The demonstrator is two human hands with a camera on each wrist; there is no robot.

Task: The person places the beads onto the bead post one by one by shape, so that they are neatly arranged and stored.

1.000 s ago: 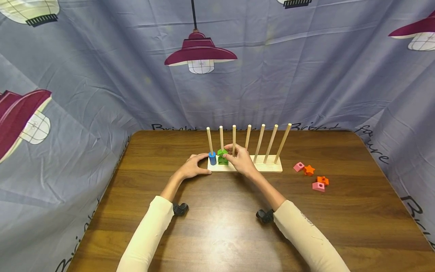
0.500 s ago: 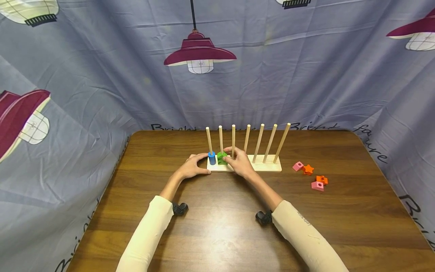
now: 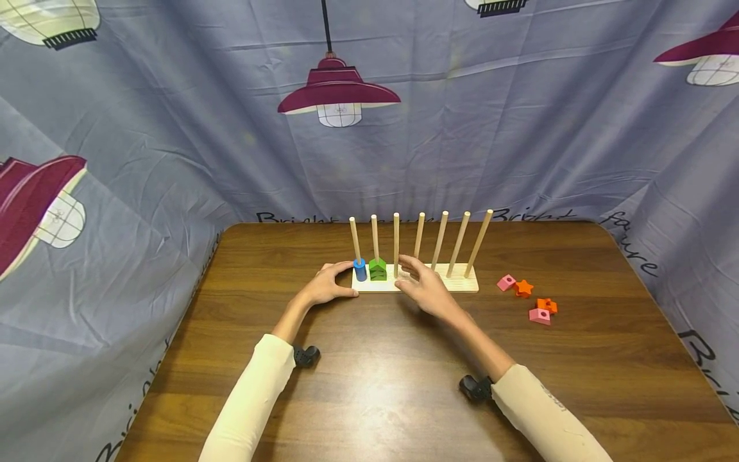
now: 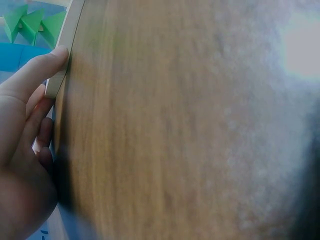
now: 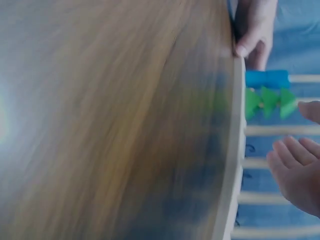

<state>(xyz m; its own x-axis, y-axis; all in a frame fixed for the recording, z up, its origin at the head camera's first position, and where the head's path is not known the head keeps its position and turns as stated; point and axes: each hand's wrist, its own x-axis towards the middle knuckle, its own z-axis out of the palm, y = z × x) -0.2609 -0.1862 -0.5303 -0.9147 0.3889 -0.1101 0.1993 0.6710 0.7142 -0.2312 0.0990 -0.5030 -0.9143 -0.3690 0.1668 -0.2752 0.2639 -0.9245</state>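
Head view: wooden pegboard (image 3: 457, 283) sits by the table's (image 3: 381, 378) far edge, about mid-width, long side roughly parallel to that edge. Blue cylinder (image 3: 360, 271) on the leftmost peg, green pieces (image 3: 378, 270) stacked on the next; other pegs bare. Left hand (image 3: 328, 285) at the board's left end, thumb at its near corner, fingers at its far side, forearm angled in from the table's near-left. Right hand (image 3: 426, 292) by the third and fourth pegs, forearm slanting in from near-right; its grip has thumb and fingers parted, nothing between. Loose, toward the far right corner: pink block (image 3: 506, 282), orange star (image 3: 523, 289), second orange piece (image 3: 547, 306), second pink block (image 3: 540, 316).

Left wrist view: thumb on the board's edge, fingers bent by its end; grip reads as holding the board. Board looks stiff, fairly light, could slide on the smooth table; ends are the place to hold. Fingertips partly hidden.

Right wrist view: blurry. Three green tiers visible, right thumb and fingers clear of them. Pieces likely light, rigid, smooth, not fragile; pinch by opposite sides, keep clear of the peg. Palm faces the pegs, fingers loosely extended.
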